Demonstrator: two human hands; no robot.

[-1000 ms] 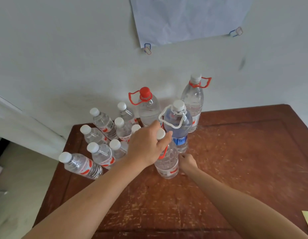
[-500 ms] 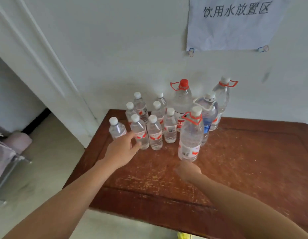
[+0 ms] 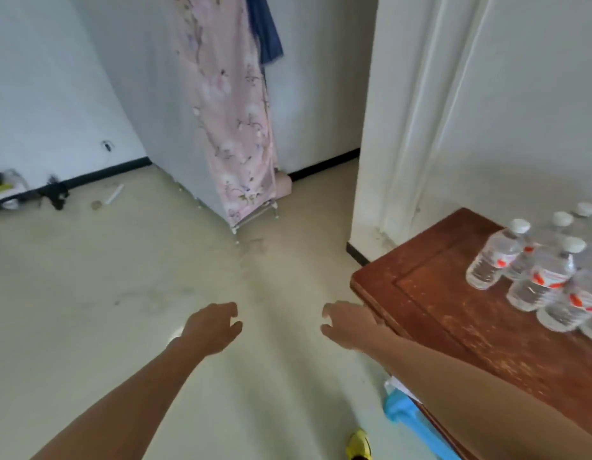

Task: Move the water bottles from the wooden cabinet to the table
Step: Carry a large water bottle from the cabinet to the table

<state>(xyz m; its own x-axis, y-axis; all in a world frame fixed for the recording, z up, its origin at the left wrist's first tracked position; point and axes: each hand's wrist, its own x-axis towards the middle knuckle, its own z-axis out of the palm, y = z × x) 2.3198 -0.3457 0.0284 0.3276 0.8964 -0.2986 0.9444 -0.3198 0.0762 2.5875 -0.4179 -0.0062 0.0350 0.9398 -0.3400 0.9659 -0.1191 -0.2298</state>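
Note:
Several small clear water bottles [image 3: 540, 277] with white caps and red labels stand on the reddish wooden table [image 3: 430, 293] at the right edge of the view. My left hand [image 3: 211, 327] hangs over the floor, fingers loosely curled, holding nothing. My right hand [image 3: 347, 323] is just left of the table's near corner, also loosely curled and empty. The larger bottles are out of frame. No wooden cabinet is in view.
A pale floor [image 3: 122, 293] stretches ahead. A fabric wardrobe with a pink floral cover [image 3: 235, 127] stands at the back. A white door frame [image 3: 404, 127] rises beside the table. Dark clutter [image 3: 52, 194] lies at far left. A blue stool [image 3: 410, 413] sits under the table.
The view has swung left from the table toward the room. Both hands have let go of the bottles and drawn back off the table, and now hang empty over the floor.

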